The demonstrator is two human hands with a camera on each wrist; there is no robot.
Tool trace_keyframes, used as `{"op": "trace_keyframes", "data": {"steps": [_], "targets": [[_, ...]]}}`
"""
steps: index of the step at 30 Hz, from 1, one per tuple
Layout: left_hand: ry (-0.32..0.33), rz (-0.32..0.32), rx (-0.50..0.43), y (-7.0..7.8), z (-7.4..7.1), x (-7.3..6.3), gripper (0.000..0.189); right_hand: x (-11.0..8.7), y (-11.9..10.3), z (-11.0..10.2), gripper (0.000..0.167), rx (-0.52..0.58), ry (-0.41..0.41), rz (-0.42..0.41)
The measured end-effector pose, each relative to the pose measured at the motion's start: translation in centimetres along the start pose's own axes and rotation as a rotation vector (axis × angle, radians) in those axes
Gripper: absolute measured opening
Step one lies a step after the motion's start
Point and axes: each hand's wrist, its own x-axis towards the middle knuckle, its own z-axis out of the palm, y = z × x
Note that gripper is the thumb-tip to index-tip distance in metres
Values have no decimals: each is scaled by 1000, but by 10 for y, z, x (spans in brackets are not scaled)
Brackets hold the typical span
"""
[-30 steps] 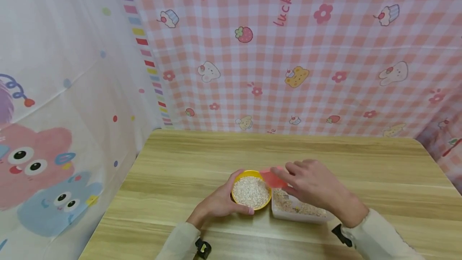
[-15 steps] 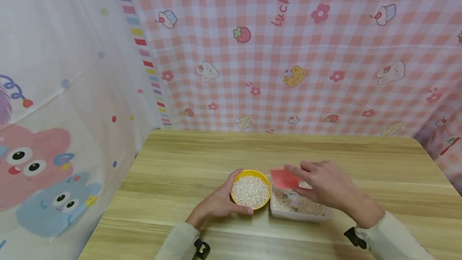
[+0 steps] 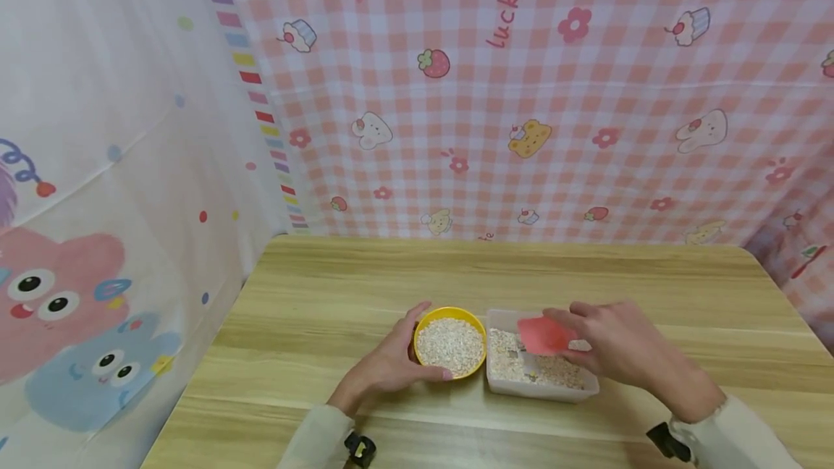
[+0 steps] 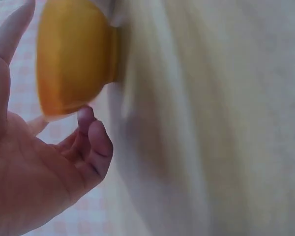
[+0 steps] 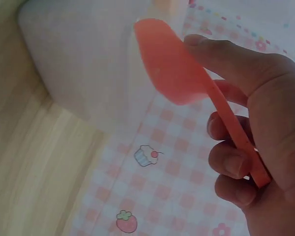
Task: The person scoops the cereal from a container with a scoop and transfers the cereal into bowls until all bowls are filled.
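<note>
My left hand [image 3: 391,362] holds a yellow bowl [image 3: 478,322] from its left side, thumb along the near rim and fingers round the far side. White oat flakes [image 3: 449,347] fill the bowl almost to its rim. In the left wrist view the bowl's smooth outer wall [image 4: 71,54] and foot show above my curled fingers. My right hand [image 3: 619,342] grips a pink-red plastic scoop [image 5: 169,64] by its handle [image 5: 236,128], index finger and thumb close to the head. The scoop head hangs over a translucent box [image 3: 541,389] of oat flakes, right beside the bowl.
Box and bowl stand side by side on a wood-grain table [image 3: 339,281]. A checked pink cloth [image 3: 404,93] hangs behind its far edge, and a white cartoon-print curtain [image 3: 143,223] lines the left side. A patch of the box's bottom [image 3: 529,364] shows through the flakes.
My right hand has carried the scoop rightward, from the bowl's right rim to over the middle of the box. My left hand stays at the bowl.
</note>
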Motion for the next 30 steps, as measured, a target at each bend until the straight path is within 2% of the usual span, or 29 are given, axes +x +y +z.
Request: {"op": "trace_keyframes", "data": {"steps": [8,11,14,18,23,30], "targets": [[152,23,117,22,-7,-5,100,-6,2,1,53,82,-146,59],[194,43,118,34,-4,-8,91,-7,3,2,52,110,-194,61],[203,68,97,46,1,-9,83,-6,3,3,48,134,-240,61],[177,99,102,60,11,-10,76,-5,2,4,46,179,-301,92],[92,128,103,70,26,-4,72,-4,1,6,46,268,-335,137],[-40,96,137,75,43,1,84,0,-3,13,47,416,-390,209]]}}
